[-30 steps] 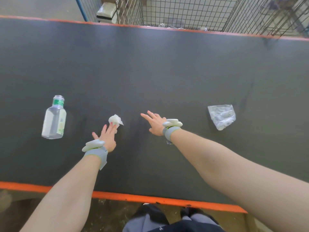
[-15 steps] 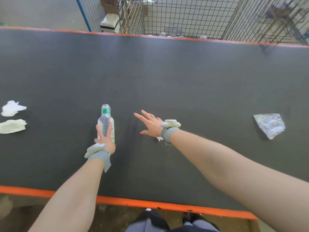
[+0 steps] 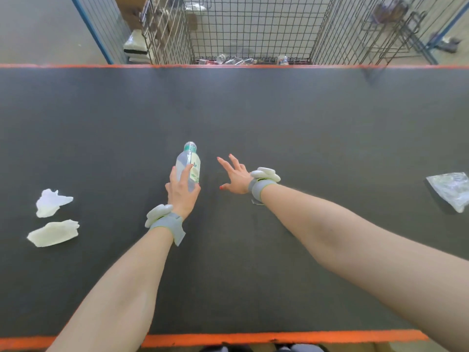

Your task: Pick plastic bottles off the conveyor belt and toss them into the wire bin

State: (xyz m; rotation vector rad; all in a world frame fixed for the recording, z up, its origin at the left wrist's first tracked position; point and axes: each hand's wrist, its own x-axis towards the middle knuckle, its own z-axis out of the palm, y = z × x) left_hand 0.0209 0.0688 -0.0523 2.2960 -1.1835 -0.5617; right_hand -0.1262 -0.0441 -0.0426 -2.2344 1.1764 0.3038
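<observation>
A clear plastic bottle [image 3: 189, 162] with a green band at its neck points away from me over the dark conveyor belt [image 3: 279, 118]. My left hand [image 3: 181, 190] grips its lower half, fingers curled round it. My right hand [image 3: 234, 174] hovers just right of the bottle with fingers spread, holding nothing. The wire bin [image 3: 253, 29] stands beyond the belt's far edge, straight ahead, with several bottles lying in its bottom.
Two crumpled white tissues [image 3: 52, 201] [image 3: 54, 232] lie on the belt at the left. A crumpled clear plastic bag [image 3: 451, 189] lies at the right edge. Orange strips border the belt near and far. More wire racks stand at the back right.
The bottle came from the left to the middle and my left hand closed round it. The tissues and the plastic bag drifted right with the belt.
</observation>
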